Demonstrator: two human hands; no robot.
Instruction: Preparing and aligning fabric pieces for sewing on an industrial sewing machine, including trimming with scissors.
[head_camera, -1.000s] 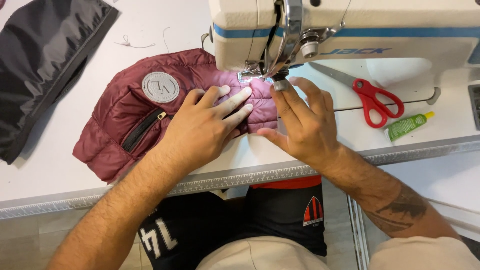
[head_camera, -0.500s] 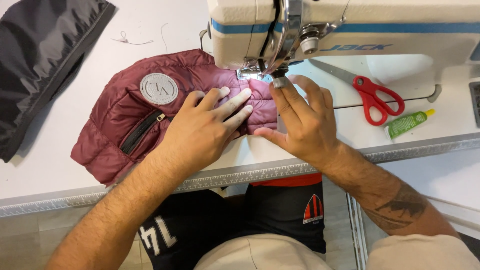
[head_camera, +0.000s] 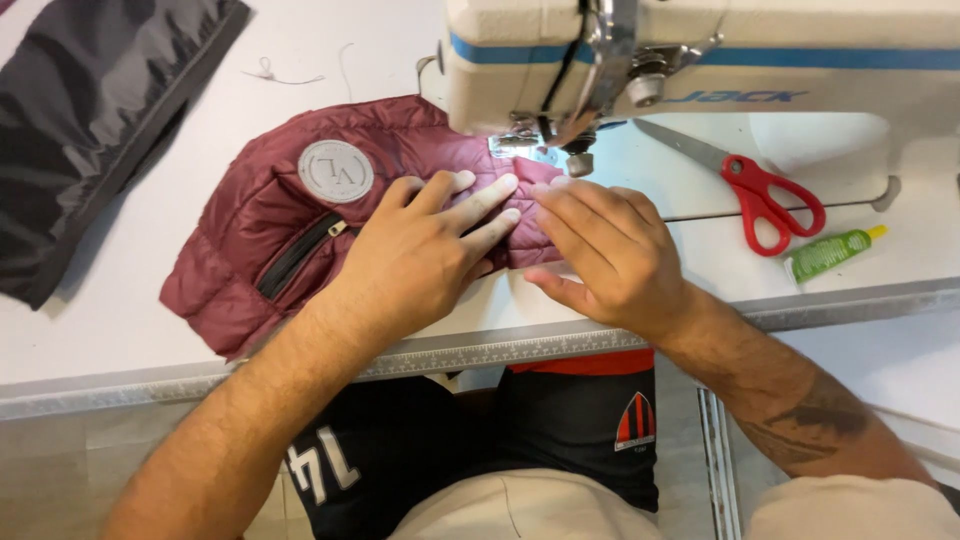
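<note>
Head view: left hand (head_camera: 425, 255) lies flat and spread on the maroon quilted garment piece (head_camera: 290, 215), palm down, fingers pointing toward the needle area, pressing rather than gripping; right hand (head_camera: 605, 250) likewise flat and unclenched, fingertips on the near right edge of the fabric, just in front of the presser foot (head_camera: 545, 150); neither hand closes around anything. The garment piece rests on the white tabletop (head_camera: 110, 330); its long axis runs from lower left to upper right, and the upper right end is tucked under the head of the sewing machine (head_camera: 700, 50), touching the foot. It bears a round grey patch (head_camera: 336, 171) and a dark zipper pocket (head_camera: 298, 255), both left of the left hand. The bulk of the fabric lies left of and beyond the hands; the seam end lies directly ahead of both sets of fingertips, the right hand being the nearer to the needle. Red-handled scissors (head_camera: 765, 195) and a small green tube (head_camera: 830, 253) lie right of the right hand, apart from it; a dark grey fabric panel (head_camera: 90, 130) lies at far left, well apart.
</note>
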